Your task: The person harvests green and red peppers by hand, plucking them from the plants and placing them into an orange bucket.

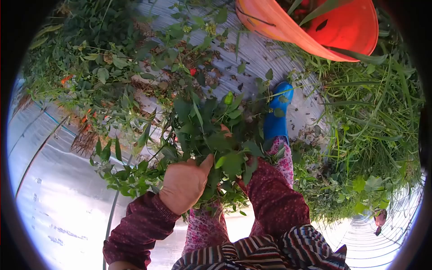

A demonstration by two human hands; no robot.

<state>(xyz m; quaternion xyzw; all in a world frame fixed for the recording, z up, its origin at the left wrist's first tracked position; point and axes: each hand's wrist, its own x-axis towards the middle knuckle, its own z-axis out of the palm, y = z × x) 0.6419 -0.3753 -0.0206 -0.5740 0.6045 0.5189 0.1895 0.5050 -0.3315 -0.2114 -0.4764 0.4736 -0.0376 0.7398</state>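
Observation:
My left hand point(183, 183), in a dark red patterned sleeve, is closed at the near edge of a dense leafy plant point(211, 118). Its thumb side shows, while the other fingers disappear among the stems. From the right, my other sleeve point(276, 193) reaches into the same foliage. Leaves cover most of my right hand point(226, 130); only a small patch of skin shows between them, so its grip is hidden. A green pepper point(228, 98) hangs at the top of this plant. Farther off, a small red fruit point(193, 72) shows among the leaves.
An orange bucket point(258, 18) stands at the upper right with long leaves in it. My blue boot point(275, 119) is on the grey ground sheet point(234, 54). Tall grass point(373, 108) grows on the right, and more plants point(99, 54) at the upper left. Clear plastic sheeting point(58, 193) spans the left.

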